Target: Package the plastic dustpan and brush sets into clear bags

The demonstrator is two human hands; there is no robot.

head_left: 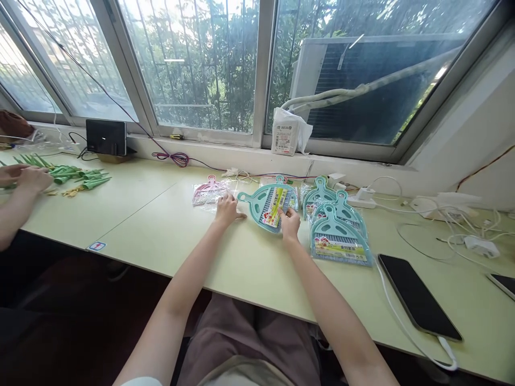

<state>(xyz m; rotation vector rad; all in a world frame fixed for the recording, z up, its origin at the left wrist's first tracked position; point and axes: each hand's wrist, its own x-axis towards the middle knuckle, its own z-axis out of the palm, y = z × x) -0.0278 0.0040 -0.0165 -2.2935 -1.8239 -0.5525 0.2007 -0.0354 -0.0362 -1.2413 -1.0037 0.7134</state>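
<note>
My right hand (290, 222) grips a teal dustpan-and-brush set (261, 206) by its wide lower end, with the thumb by the yellow label. This set is tilted above the table, its handle pointing left. My left hand (227, 210) is at the table beside that handle, thumb spread from the fingers, fingertips at some clear plastic. Just left of it lies a wrapped pink dustpan set (209, 190). Several bagged teal dustpan sets (340, 241) overlap to the right of my right hand. More wrapped sets lie partly hidden behind the held one.
A black phone (420, 297) with a white cable lies at the right. Chargers and tangled cables (478, 244) spread behind it. At the left, another person's hands (30, 179) handle green leaf-like pieces (86, 177). A tablet (107, 138) and a tissue pack (285, 134) stand by the window.
</note>
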